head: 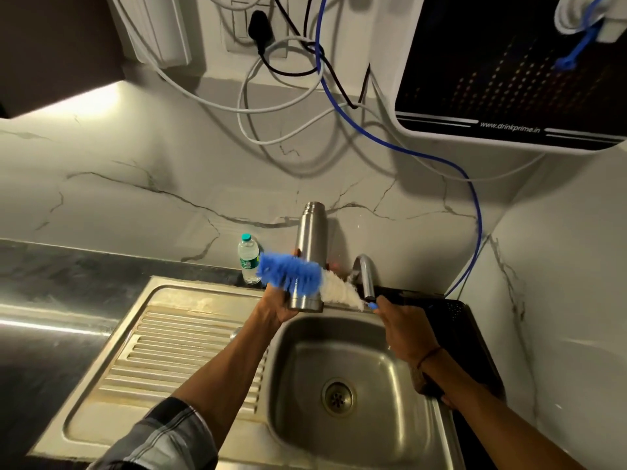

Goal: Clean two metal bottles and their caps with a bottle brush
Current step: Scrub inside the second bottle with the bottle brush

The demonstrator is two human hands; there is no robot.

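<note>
Above the steel sink (403,432), the left hand (276,305) holds a metal bottle (309,247) upright by its lower body, fingers wrapped round behind it so that only their tips show past its sides. Its threaded neck carries no cap, and what it holds inside cannot be seen from this angle. The right hand (402,329) has its fingers clenched round the blue handle of a bottle brush (307,278), whose blue and white bristles lie across the bottle's front, blurred. A curved tap (364,274) stands just behind the brush. The sink basin holds only its drain (338,397). On the dark tabletop (51,300), behind the draining board (169,354), stands a small capped plastic water bottle (248,259), partly hidden by the bristles. A dark rack (454,320) to the right is mostly covered by the right arm
</note>
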